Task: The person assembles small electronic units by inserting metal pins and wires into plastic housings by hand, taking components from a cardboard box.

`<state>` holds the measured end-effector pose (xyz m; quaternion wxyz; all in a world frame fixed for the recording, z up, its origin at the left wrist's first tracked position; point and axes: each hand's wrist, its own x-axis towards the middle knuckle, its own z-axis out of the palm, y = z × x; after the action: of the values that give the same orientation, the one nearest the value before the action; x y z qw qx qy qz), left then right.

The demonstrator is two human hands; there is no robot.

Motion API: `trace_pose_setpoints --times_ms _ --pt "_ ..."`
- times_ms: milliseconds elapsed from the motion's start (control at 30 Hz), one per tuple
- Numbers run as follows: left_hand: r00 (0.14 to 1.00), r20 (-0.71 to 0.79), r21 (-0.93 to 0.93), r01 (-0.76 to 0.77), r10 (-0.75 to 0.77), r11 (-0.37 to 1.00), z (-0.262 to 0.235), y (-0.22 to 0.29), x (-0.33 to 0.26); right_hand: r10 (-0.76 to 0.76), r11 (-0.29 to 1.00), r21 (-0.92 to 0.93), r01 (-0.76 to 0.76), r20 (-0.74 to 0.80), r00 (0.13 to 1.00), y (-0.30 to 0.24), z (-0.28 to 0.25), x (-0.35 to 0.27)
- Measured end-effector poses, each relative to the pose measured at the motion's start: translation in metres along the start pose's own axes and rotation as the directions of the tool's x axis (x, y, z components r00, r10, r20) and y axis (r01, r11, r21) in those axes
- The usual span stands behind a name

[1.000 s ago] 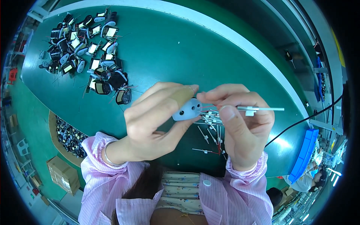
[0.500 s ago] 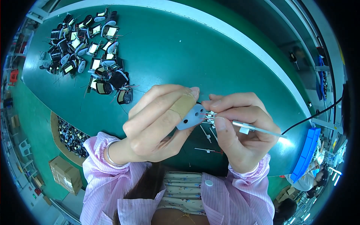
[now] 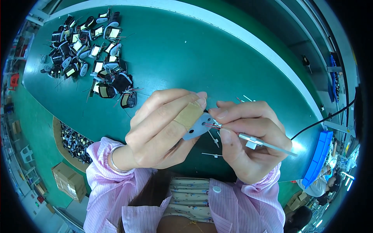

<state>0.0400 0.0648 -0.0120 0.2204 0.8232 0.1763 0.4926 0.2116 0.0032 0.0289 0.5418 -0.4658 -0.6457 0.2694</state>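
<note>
My left hand, with a tan bandage round one finger, is closed on a small grey-blue plastic housing with several round holes. Thin red wires run from the holed face to the fingertips of my right hand, which pinches them. Across the same palm lies a slim silver rod with a small white tab and a pale translucent shaft. Behind and below the fingers, small white-and-metal parts lie on the green table, partly hidden.
A pile of black and grey assemblies with pale yellow pads and loose wires covers the far left. Lower left are a round container of small parts and a cardboard box. A blue tray and a black cable are at the right.
My right hand has tipped the rod's outer end lower and moved slightly down. The housing has turned and dropped a little in my left hand. More loose parts show beyond the right fingers.
</note>
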Motion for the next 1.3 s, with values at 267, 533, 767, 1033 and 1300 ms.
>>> trace_pose_setpoints --times_ms 267,533,767,1033,1300 --pt "1.000 0.029 0.031 -0.001 0.001 1.000 -0.002 0.001 0.002 -0.046 0.996 -0.079 0.048 0.029 0.999 -0.002 0.000 -0.001" --pt "0.999 0.033 0.056 -0.019 0.017 0.998 -0.003 0.001 0.002 -0.083 0.991 -0.100 0.085 0.025 0.996 -0.005 0.002 -0.002" --pt "0.999 0.015 0.109 -0.054 0.053 0.993 0.000 0.000 0.002 -0.073 0.992 -0.103 0.074 0.011 0.997 -0.006 0.003 -0.003" --pt "0.997 -0.024 0.106 -0.073 0.076 0.992 0.004 -0.002 0.003 -0.056 0.982 -0.174 0.072 0.093 0.994 -0.011 -0.004 0.003" --pt "0.999 0.012 0.094 -0.040 0.039 0.995 0.001 0.000 0.006 -0.126 0.967 -0.213 0.137 0.066 0.990 -0.009 -0.001 0.000"
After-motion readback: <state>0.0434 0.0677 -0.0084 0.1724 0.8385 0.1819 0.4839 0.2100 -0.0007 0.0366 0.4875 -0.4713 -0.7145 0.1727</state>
